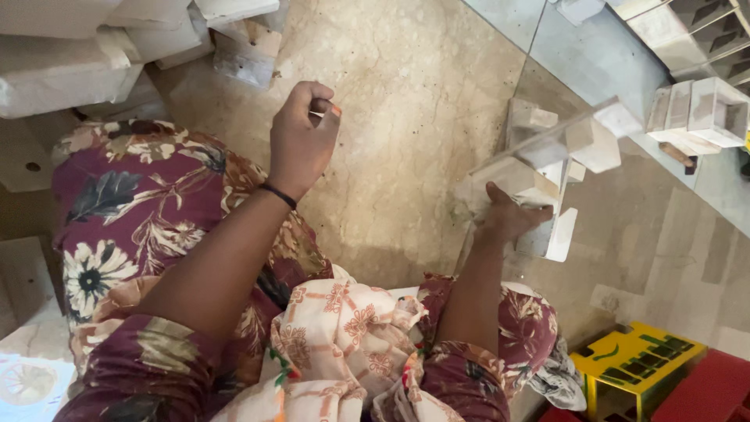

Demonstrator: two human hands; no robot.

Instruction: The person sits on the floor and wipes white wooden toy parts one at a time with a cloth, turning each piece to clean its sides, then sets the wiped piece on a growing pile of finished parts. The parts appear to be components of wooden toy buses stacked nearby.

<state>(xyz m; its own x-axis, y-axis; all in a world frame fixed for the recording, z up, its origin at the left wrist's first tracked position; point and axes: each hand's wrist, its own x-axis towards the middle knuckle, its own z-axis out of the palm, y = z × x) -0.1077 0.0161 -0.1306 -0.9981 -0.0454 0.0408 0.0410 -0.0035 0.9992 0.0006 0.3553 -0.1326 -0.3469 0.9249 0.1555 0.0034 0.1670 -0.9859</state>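
I see the left hand [301,141] raised in the upper middle of the frame, its fingers curled together around a small pale piece [316,116] pinched at the fingertips; the piece is mostly hidden, so I cannot tell what it is. A thin black band [277,194] circles that wrist. The right hand [508,219], right of centre, is clamped on a pale wooden block assembly [539,160] with a clear strip running diagonally across its top; the assembly sits over the beige marble floor [406,101]. Just below it a flat white piece [561,234] leans against the assembly. In the upper right I see more hollow wooden blocks [707,113] grouped together, well apart from both hands. White foam slabs [86,47] are stacked in the upper left. A yellow stool [633,361] stands in the lower right corner. A floral maroon garment [141,211] fills the lower left.
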